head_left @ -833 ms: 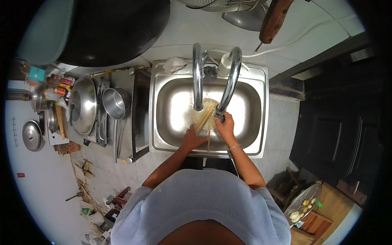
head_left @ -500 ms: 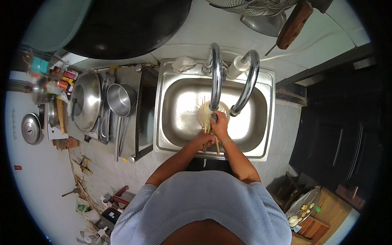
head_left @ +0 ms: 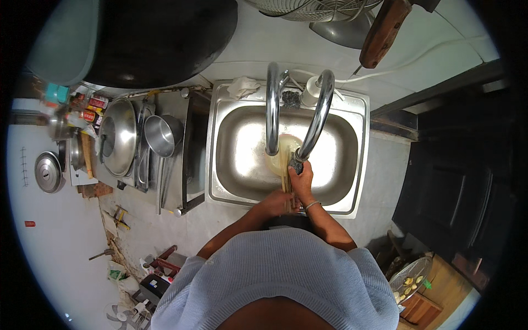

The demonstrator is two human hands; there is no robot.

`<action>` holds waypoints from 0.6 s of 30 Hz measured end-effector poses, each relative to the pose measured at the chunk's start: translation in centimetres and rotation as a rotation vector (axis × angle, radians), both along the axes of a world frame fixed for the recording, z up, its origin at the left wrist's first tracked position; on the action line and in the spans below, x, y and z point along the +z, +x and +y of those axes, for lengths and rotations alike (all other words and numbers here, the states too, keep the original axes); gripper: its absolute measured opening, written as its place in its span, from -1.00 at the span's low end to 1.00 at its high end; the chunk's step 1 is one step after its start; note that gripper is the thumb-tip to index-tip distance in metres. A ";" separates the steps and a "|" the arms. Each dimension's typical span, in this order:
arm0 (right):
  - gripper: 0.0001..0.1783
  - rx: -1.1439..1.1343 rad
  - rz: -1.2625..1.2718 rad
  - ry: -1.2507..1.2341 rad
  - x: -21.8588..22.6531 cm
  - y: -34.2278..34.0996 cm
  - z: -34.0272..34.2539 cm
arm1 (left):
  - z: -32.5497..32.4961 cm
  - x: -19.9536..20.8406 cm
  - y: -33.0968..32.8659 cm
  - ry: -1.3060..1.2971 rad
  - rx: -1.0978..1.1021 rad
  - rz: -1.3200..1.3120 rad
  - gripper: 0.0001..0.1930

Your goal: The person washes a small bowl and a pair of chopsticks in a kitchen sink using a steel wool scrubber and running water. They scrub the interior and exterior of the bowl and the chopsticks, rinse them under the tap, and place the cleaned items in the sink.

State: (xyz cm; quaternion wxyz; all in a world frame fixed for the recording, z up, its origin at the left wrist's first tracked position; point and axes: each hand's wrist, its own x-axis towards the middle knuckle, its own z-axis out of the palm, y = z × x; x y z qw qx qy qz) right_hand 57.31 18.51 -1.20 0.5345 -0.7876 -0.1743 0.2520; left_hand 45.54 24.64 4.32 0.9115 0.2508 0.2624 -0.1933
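Observation:
My left hand [head_left: 276, 203] is closed round the lower ends of a bundle of chopsticks [head_left: 284, 175], which point away from me over the sink [head_left: 236, 159]. My right hand [head_left: 302, 183] grips a dark grey steel wool scrubber [head_left: 296, 165] against the right side of the bundle. Beneath the sticks a pale round bowl [head_left: 273, 163] sits on the sink floor, partly hidden by them. Two curved chrome spouts [head_left: 272, 115] reach over the basin, one ending just above the scrubber.
A white cloth [head_left: 242, 87], another dark scrubber [head_left: 291, 99] and a white bottle [head_left: 312, 91] stand along the sink's back rim. Left is a stove with a saucepan [head_left: 160, 137] and a lidded pan [head_left: 119, 137]. A large black wok [head_left: 165, 44] and a wooden-handled knife [head_left: 385, 33] hang beyond.
The view has shifted slightly. Both hands have come a little nearer to me, and the scrubber shows more clearly in my right hand. The chopsticks remain in my left hand.

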 end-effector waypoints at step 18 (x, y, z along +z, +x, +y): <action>-0.58 0.482 -0.533 -0.124 -3.7 2.6 3.8 | 2.8 -2.5 -1.8 0.111 0.049 0.345 -0.77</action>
